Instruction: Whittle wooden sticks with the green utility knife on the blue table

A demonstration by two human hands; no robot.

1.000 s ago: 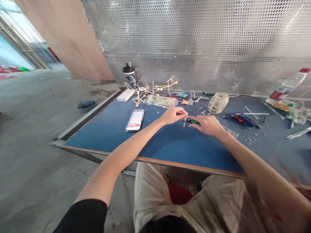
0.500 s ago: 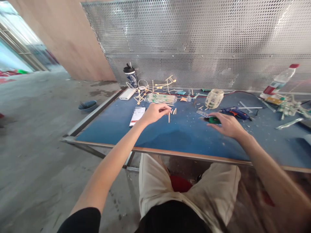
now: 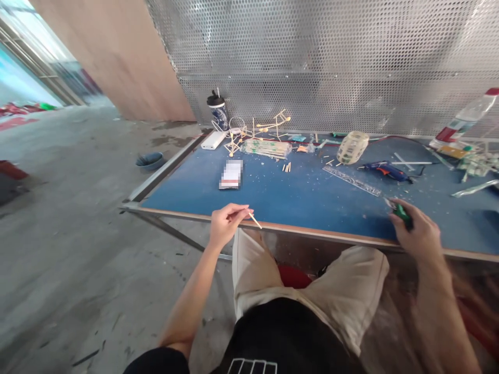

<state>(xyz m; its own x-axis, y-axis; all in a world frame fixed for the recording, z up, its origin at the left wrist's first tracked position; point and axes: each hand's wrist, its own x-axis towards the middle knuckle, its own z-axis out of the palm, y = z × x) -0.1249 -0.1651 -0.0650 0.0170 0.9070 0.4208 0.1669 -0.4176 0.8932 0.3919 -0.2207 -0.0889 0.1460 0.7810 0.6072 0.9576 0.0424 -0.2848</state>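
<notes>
Just over the table's front edge, my left hand pinches a short wooden stick between thumb and fingertips, its free end slanting down to the right. At the right, my right hand is closed around a green-handled tool with a metal tip pointing left; its exact kind is partly hidden by the fingers. Near that tip lies a clear plastic ruler. Several short cut sticks lie on the blue table, apart from both hands.
A phone lies at the left. Along the back are a white power bank, lidded cup, stick frame, bagged sticks and slatted cylinder. A glue gun and bottle stand farther right.
My left hand has drawn back toward the table's front edge with the stick. My right hand has moved right and nearer with the green-handled tool, exposing the ruler.
</notes>
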